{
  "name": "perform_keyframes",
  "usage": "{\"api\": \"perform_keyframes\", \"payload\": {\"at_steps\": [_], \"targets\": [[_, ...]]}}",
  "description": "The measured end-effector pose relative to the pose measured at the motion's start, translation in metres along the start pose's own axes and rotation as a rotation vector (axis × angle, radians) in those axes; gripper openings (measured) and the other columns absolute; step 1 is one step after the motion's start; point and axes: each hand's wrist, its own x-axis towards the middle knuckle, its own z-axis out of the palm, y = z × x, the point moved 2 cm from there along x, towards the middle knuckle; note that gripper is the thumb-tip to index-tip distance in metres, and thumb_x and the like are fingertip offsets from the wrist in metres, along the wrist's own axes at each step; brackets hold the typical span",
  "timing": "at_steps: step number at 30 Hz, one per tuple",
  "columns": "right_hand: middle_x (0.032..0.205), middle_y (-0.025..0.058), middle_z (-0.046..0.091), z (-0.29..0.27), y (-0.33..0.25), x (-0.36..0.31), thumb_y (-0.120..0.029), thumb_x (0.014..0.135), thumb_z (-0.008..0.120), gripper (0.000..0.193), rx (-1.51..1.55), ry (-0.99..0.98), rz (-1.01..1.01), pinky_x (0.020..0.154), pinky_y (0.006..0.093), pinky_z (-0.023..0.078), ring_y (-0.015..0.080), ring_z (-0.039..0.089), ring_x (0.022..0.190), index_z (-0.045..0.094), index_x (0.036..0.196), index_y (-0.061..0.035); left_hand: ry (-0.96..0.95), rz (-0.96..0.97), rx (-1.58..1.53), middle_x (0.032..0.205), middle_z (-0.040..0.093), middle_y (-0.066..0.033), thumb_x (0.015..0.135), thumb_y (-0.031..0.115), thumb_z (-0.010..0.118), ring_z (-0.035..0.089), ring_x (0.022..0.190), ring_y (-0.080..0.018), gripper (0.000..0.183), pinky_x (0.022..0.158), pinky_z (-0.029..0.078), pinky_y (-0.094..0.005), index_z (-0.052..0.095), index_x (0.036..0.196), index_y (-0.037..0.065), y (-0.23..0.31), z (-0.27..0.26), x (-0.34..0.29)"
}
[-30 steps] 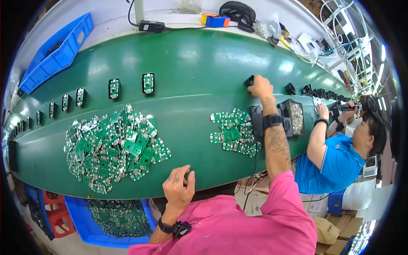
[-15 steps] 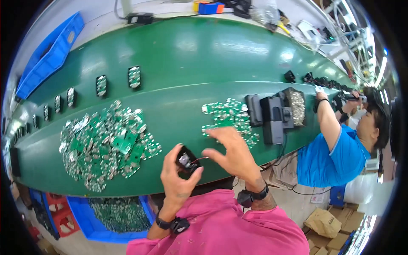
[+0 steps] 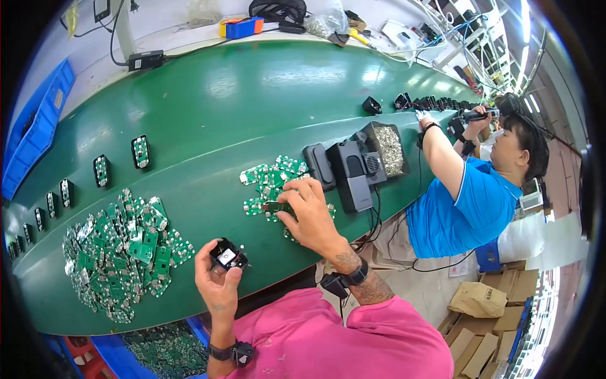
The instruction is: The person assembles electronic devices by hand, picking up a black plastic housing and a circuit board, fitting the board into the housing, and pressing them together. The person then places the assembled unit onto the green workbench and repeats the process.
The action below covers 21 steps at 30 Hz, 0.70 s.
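My left hand grips a small black plastic housing by its sides. Its open face is turned up and shows a white square part and small components inside. My right hand is over the smaller pile of green circuit boards, thumb and fingers pinching one circuit board seen nearly edge-on. Left of the housing lies a larger heap of green circuit boards.
Black housings fitted with boards form a row at left. Dark grey devices and a bin of small metal parts stand right. Beyond sits a co-worker in a blue shirt. A blue crate is far left.
My view has swung to the right. The right hand has gone from beside the housing to the small board pile and closed on a board. My left hand still holds the housing.
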Motion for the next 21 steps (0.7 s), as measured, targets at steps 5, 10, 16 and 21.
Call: {"api": "perform_keyframes", "payload": {"at_steps": [5,10,16,21], "targets": [[0.082,0.0078,0.064,-0.006,0.0,-0.005,-0.003,0.078,0.077,0.016,-0.001,0.129,0.013,0.072,0.0378,0.05,0.0258,0.061,0.078,0.065,0.089,-0.0012,-0.034,-0.047,0.099,0.104,0.064,-0.0093,0.082,0.029,0.084,0.066,0.084,-0.0145,0.058,0.069,0.057,-0.0259,0.058,0.123,-0.004,0.002,0.01,-0.001],[0.082,0.0066,0.069,-0.008,-0.04,-0.019,0.0,0.085,0.075,0.016,0.589,0.112,0.424,0.054,0.0251,0.049,0.0094,0.064,0.067,0.063,0.097,0.0025,-0.037,0.028,0.43,0.087,0.069,-0.0093,0.073,0.025,0.089,0.066,0.071,-0.0114,0.055,0.062,0.057,-0.0263,0.064,0.112,-0.004,0.031,0.029,0.001],[0.08,0.0084,0.067,0.002,-0.059,-0.032,0.005,0.086,0.073,0.024,0.8,0.047,0.431,0.051,0.0227,0.051,0.0123,0.066,0.062,0.059,0.106,0.0043,0.059,0.065,0.578,0.085,0.069,-0.0098,0.072,0.023,0.09,0.067,0.069,-0.0116,0.054,0.06,0.055,-0.0252,0.065,0.112,-0.004,0.03,0.02,0.008],[0.087,0.0088,0.068,0.002,-0.063,-0.034,0.006,0.083,0.074,0.02,0.711,0.009,0.343,0.062,0.0245,0.054,0.0144,0.068,0.075,0.063,0.1,0.0025,0.037,0.113,0.786,0.086,0.07,-0.0077,0.073,0.018,0.089,0.066,0.071,-0.0082,0.057,0.06,0.055,-0.0232,0.062,0.118,-0.004,0.033,0.017,0.009]]}}
